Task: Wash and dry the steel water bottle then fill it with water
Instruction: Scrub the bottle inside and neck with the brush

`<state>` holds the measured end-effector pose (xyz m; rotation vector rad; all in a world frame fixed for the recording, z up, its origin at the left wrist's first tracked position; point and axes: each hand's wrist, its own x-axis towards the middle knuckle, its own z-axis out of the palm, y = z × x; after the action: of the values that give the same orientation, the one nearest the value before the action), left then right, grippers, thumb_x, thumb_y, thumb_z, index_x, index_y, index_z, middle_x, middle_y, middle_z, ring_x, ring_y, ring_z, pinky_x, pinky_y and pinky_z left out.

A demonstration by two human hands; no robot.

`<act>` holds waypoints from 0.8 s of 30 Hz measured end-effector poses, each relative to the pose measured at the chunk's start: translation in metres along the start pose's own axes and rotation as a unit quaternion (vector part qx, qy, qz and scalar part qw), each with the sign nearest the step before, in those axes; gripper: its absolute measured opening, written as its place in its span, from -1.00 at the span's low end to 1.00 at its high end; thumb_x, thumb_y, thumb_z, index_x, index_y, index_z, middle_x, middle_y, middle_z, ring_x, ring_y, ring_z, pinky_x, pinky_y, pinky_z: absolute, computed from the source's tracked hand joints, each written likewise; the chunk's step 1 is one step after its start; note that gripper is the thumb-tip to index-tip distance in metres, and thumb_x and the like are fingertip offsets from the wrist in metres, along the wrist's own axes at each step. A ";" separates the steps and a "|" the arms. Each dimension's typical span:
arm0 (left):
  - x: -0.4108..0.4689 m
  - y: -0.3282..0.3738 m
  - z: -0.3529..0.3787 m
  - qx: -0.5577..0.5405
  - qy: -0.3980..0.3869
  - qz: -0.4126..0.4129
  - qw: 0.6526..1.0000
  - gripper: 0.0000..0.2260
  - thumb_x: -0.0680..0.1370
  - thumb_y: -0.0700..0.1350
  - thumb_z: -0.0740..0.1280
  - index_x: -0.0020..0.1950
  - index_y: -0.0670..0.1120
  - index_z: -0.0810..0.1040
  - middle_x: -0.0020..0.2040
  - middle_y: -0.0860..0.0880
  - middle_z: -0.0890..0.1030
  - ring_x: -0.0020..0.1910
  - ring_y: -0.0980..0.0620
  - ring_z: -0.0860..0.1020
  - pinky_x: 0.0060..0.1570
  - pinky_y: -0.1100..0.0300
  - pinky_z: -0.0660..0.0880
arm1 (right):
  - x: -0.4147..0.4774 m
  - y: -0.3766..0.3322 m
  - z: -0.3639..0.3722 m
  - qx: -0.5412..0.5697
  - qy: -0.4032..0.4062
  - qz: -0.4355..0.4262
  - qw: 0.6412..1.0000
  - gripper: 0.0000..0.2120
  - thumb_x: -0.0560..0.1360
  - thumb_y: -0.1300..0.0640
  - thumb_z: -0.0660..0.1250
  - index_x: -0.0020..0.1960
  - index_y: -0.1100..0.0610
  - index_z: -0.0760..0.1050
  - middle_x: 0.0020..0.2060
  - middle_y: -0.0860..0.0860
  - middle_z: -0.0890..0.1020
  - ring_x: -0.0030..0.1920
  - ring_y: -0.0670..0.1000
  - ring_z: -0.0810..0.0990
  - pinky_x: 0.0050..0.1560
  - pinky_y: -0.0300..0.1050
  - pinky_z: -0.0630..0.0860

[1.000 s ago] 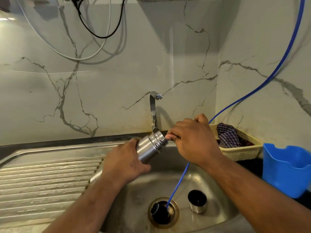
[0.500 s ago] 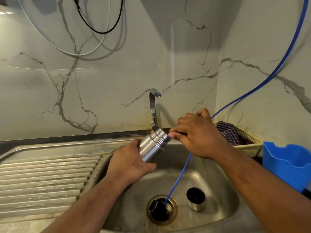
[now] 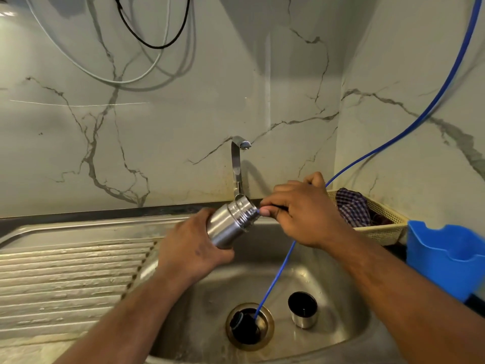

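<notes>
The steel water bottle (image 3: 228,223) is tilted over the sink basin (image 3: 338,282), its open threaded mouth pointing up and to the right. My left hand (image 3: 190,248) grips its lower body. My right hand (image 3: 301,211) is right at the mouth and pinches the tip of a thin blue tube (image 3: 393,139) against the rim. The tube hangs down from the upper right. A blue tube length (image 3: 275,279) also runs from under my right hand into the drain (image 3: 249,327). The steel cap (image 3: 303,313) stands in the basin, open side up.
The tap (image 3: 237,164) rises at the back wall behind the bottle. A ribbed drainboard (image 3: 65,279) lies to the left. A wicker basket (image 3: 383,227) with a checked cloth (image 3: 353,206) and a blue plastic tub (image 3: 448,258) stand to the right. A black stopper (image 3: 237,321) sits in the drain.
The view has dipped a little. Both hands stay at the bottle, and the blue tube tip now shows at the bottle's mouth.
</notes>
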<state>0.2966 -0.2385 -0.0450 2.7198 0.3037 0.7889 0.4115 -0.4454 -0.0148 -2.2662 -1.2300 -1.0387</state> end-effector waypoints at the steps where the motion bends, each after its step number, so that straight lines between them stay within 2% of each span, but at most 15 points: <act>1: -0.001 0.001 0.001 -0.023 -0.013 0.000 1.000 -0.33 0.27 0.24 0.57 0.32 0.16 0.43 0.01 0.14 0.57 -0.12 0.16 0.53 -0.13 0.24 0.48 | -0.001 0.006 0.001 0.041 0.008 0.007 0.999 -0.70 0.50 -0.27 0.22 -0.05 -0.17 0.67 -0.32 -0.35 0.49 -0.16 -0.23 0.42 -0.03 -0.05 0.05; 3: 0.001 0.003 0.002 -0.060 -0.033 0.004 0.998 -0.34 0.26 0.25 0.57 0.29 0.16 0.45 0.01 0.14 0.59 -0.11 0.18 0.55 -0.09 0.21 0.55 | -0.004 0.012 0.001 0.093 0.034 0.034 0.994 -0.73 0.49 -0.27 0.25 -0.08 -0.17 0.66 -0.29 -0.32 0.56 -0.16 -0.23 0.46 -0.02 -0.02 0.10; 6: 0.001 0.006 0.002 -0.053 -0.041 -0.010 0.998 -0.32 0.26 0.25 0.56 0.31 0.18 0.43 0.05 0.13 0.60 -0.09 0.16 0.55 -0.05 0.16 0.59 | -0.005 0.003 0.002 -0.023 0.052 0.036 0.998 -0.76 0.53 -0.23 0.25 -0.06 -0.17 0.65 -0.21 -0.23 0.64 -0.12 -0.15 0.52 0.00 -0.05 0.08; 8: 0.000 0.006 -0.001 0.027 -0.034 -0.005 0.999 -0.31 0.29 0.25 0.55 0.35 0.18 0.39 0.08 0.14 0.57 -0.09 0.14 0.52 -0.10 0.21 0.50 | -0.004 -0.004 0.003 -0.052 -0.012 0.025 0.998 -0.77 0.60 -0.20 0.23 0.04 -0.17 0.64 -0.16 -0.25 0.59 -0.04 -0.12 0.52 0.02 -0.06 0.05; 11: 0.000 0.006 -0.011 0.113 -0.024 -0.002 0.993 -0.29 0.33 0.24 0.54 0.40 0.20 0.35 0.13 0.12 0.57 -0.08 0.14 0.44 -0.12 0.21 0.37 | -0.004 0.003 -0.001 -0.006 -0.112 0.007 0.994 -0.77 0.64 -0.16 0.23 0.19 -0.17 0.59 -0.15 -0.28 0.45 -0.02 -0.18 0.41 0.06 -0.07 0.08; 12: 0.001 0.006 -0.014 0.132 -0.021 -0.004 0.991 -0.29 0.34 0.23 0.53 0.41 0.20 0.34 0.15 0.11 0.58 -0.08 0.14 0.42 -0.12 0.20 0.36 | -0.004 0.004 -0.002 0.001 -0.124 -0.014 0.992 -0.77 0.64 -0.13 0.24 0.24 -0.16 0.56 -0.10 -0.28 0.45 -0.01 -0.19 0.39 0.07 -0.08 0.11; 14: 0.003 0.004 -0.017 0.153 -0.022 0.002 0.988 -0.30 0.34 0.21 0.54 0.41 0.20 0.34 0.15 0.10 0.58 -0.08 0.13 0.41 -0.11 0.19 0.37 | -0.007 -0.002 -0.004 -0.007 -0.111 -0.068 0.992 -0.77 0.62 -0.05 0.30 0.27 -0.14 0.52 0.00 -0.23 0.55 0.01 -0.14 0.48 0.08 -0.08 0.22; 16: 0.004 0.001 -0.017 0.136 -0.042 0.019 0.990 -0.30 0.33 0.17 0.56 0.41 0.20 0.34 0.14 0.11 0.57 -0.06 0.12 0.44 -0.08 0.19 0.41 | -0.005 -0.006 -0.006 -0.046 -0.088 -0.098 0.990 -0.76 0.56 0.06 0.38 0.20 -0.12 0.53 -0.01 -0.16 0.65 -0.03 -0.05 0.58 0.04 -0.06 0.36; 18: 0.007 -0.005 -0.016 0.087 -0.092 0.055 0.990 -0.29 0.30 0.14 0.58 0.38 0.21 0.35 0.13 0.14 0.56 -0.03 0.14 0.49 -0.03 0.21 0.47 | -0.003 -0.004 -0.012 -0.044 -0.072 -0.094 0.992 -0.79 0.53 0.11 0.39 0.13 -0.12 0.58 -0.06 -0.16 0.69 -0.09 -0.04 0.60 0.08 -0.05 0.39; 20: 0.009 -0.013 -0.018 0.033 -0.130 0.091 0.987 -0.29 0.26 0.15 0.59 0.35 0.24 0.38 0.08 0.19 0.56 -0.06 0.18 0.52 -0.04 0.29 0.48 | -0.003 0.003 -0.016 -0.001 -0.056 -0.080 0.995 -0.83 0.56 -0.01 0.28 0.06 -0.12 0.64 -0.13 -0.19 0.69 -0.12 -0.10 0.58 0.12 -0.10 0.29; 21: 0.011 -0.015 -0.019 0.006 -0.130 0.101 0.986 -0.30 0.25 0.15 0.60 0.33 0.25 0.39 0.04 0.21 0.56 -0.08 0.20 0.54 -0.09 0.35 0.46 | -0.004 0.005 -0.016 0.021 -0.042 -0.065 0.997 -0.75 0.57 -0.09 0.20 0.03 -0.12 0.65 -0.16 -0.20 0.68 -0.15 -0.12 0.57 0.10 -0.11 0.25; 24: 0.011 -0.016 -0.017 -0.042 -0.069 0.094 0.992 -0.34 0.25 0.19 0.61 0.28 0.24 0.42 -0.05 0.25 0.55 -0.15 0.27 0.54 -0.22 0.45 0.39 | -0.002 0.003 -0.010 0.011 -0.017 -0.036 0.999 -0.63 0.59 -0.21 0.07 -0.06 -0.12 0.62 -0.28 -0.19 0.62 -0.24 -0.13 0.48 0.05 -0.07 0.25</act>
<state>0.2947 -0.2162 -0.0311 2.7327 -0.0161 0.6412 0.4091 -0.4546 -0.0097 -2.2473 -1.3379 -1.0116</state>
